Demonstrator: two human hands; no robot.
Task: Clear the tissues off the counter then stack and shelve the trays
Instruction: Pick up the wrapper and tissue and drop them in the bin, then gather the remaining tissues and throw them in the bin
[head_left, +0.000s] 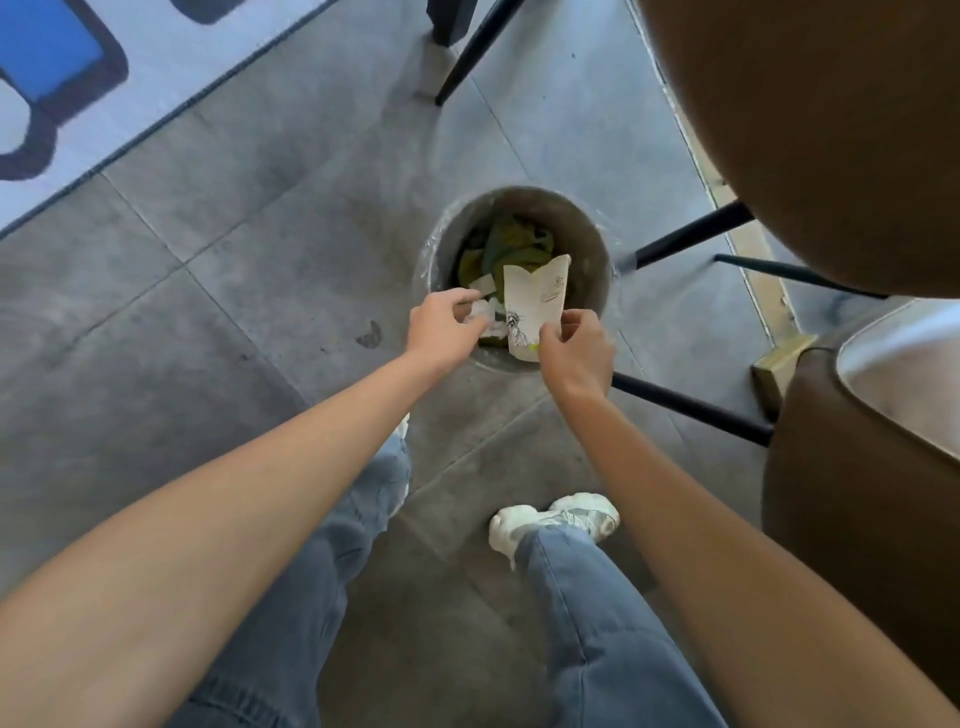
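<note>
A round grey waste bin (587, 228) with a clear liner stands on the floor below me, holding green and white rubbish. My left hand (441, 327) hovers over its near rim, fingers curled around a crumpled white tissue (480, 314). My right hand (574, 353) is beside it and pinches the lower end of a flattened white paper sleeve (532, 306) with a printed drawing, held upright over the bin's opening. No trays or counter are in view.
Brown upholstered chairs (810, 130) with black metal legs (685, 241) crowd the right side, close to the bin. A grey and blue rug (104, 104) lies at the far left. My jeans and white shoes (556, 519) stand on grey floor tiles.
</note>
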